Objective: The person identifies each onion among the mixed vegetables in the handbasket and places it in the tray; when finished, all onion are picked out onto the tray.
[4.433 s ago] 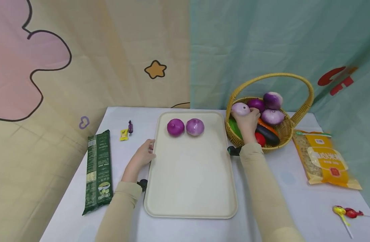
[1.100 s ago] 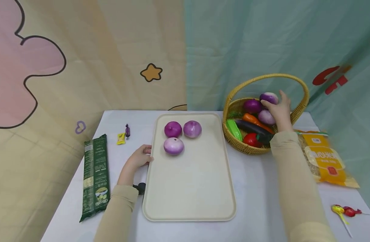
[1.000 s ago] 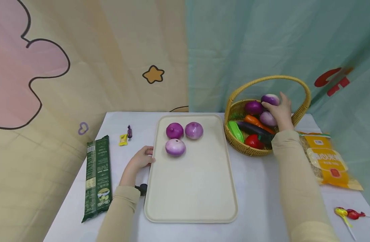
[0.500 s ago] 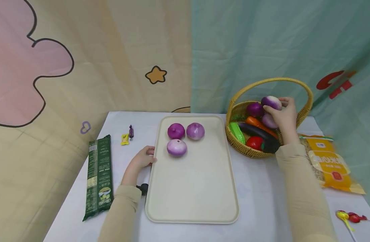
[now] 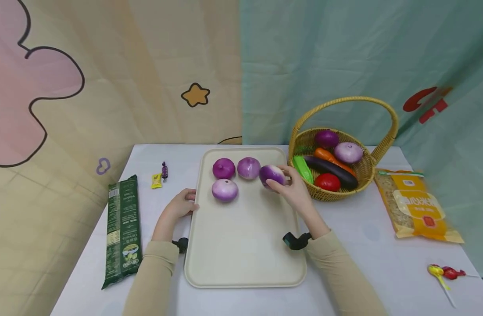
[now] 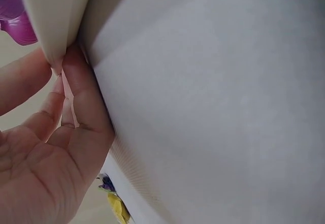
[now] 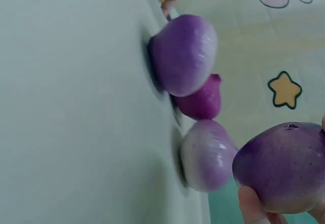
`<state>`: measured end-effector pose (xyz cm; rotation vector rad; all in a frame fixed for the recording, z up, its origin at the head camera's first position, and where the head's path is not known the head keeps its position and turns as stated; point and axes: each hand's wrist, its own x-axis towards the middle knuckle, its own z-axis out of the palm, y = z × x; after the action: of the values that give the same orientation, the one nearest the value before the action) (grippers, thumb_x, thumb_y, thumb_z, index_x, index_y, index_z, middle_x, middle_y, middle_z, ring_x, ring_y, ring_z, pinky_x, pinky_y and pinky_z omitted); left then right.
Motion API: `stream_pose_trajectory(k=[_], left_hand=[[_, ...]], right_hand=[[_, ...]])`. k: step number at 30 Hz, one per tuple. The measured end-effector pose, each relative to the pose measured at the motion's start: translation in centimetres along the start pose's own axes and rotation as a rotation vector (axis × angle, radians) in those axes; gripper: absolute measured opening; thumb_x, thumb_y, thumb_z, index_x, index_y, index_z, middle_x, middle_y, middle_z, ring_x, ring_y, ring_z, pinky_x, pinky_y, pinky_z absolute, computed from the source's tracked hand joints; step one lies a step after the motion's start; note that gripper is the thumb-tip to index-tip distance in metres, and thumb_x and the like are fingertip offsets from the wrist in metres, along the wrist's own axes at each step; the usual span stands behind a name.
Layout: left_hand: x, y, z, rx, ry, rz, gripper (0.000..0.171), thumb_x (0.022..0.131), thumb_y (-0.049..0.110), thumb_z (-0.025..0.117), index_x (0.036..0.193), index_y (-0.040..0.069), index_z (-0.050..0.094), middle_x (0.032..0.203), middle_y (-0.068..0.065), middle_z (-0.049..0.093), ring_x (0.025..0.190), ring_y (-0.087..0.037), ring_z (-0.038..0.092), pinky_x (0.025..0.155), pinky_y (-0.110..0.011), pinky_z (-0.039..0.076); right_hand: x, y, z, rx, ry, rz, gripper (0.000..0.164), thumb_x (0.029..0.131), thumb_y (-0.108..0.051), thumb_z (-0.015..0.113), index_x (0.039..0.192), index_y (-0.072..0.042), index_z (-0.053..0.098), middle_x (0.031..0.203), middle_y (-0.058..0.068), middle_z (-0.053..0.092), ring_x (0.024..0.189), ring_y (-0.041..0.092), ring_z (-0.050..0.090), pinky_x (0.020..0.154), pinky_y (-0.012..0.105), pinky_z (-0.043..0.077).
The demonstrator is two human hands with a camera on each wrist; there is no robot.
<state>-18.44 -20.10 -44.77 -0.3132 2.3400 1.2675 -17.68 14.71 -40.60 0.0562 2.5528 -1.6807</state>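
My right hand (image 5: 295, 191) grips a purple-and-white onion (image 5: 272, 176) over the right side of the cream tray (image 5: 245, 245). The right wrist view shows this onion (image 7: 282, 168) large, with fingertips on its side and it stands clear of the tray. Three onions lie at the tray's far end: a dark purple one (image 5: 223, 168), a lighter one (image 5: 248, 168) and a pale one (image 5: 225, 190). My left hand (image 5: 180, 204) pinches the tray's left rim; in the left wrist view thumb and fingers meet on the rim (image 6: 53, 16).
A wicker basket (image 5: 373, 169) at the back right holds two onions, an eggplant, a carrot, a tomato and a green vegetable. A grain bag (image 5: 419, 206) and lollipops (image 5: 442, 272) lie right. A green packet (image 5: 123, 232) and candies (image 5: 156, 180) lie left.
The pale onion went from the basket to the tray. My right hand then lifted the purple-and-white onion from the basket and carried it left over the tray. My left hand stayed at the rim.
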Motion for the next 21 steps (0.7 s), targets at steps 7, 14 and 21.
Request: stream_pose_trajectory(k=[7,14,21], left_hand=[[-0.2,0.1,-0.3,-0.014,-0.015,-0.004,0.059,0.093,0.000,0.059,0.147,-0.001,0.035,0.136,-0.025,0.048,0.113,-0.032,0.057,0.096,-0.042,0.053],[0.0,-0.1,0.0,-0.028,-0.019,0.009,0.059,0.092,-0.001,0.058,0.147,-0.002,0.035,0.137,-0.025,0.047,0.115,-0.034,0.056,0.097,-0.043,0.052],[-0.4,0.2,-0.1,-0.038,-0.019,0.002,0.059,0.092,-0.001,0.057,0.147,-0.001,0.035,0.137,-0.025,0.046,0.117,-0.034,0.055,0.100,-0.044,0.051]], right_hand=[[1.2,1.1,5.3,0.029,-0.041,0.104,0.065,0.088,-0.046,0.068,0.139,-0.009,0.049,0.138,0.015,0.049,0.118,0.031,0.052,0.100,0.048,0.047],[1.7,2.1,7.0,0.035,-0.081,0.185,0.066,0.090,-0.050,0.065,0.139,-0.007,0.051,0.137,0.016,0.056,0.114,0.027,0.060,0.094,0.040,0.054],[2.0,2.3,7.7,0.093,-0.062,0.216,0.061,0.091,-0.045,0.066,0.132,-0.003,0.050,0.127,0.020,0.061,0.078,0.017,0.063,0.072,0.028,0.057]])
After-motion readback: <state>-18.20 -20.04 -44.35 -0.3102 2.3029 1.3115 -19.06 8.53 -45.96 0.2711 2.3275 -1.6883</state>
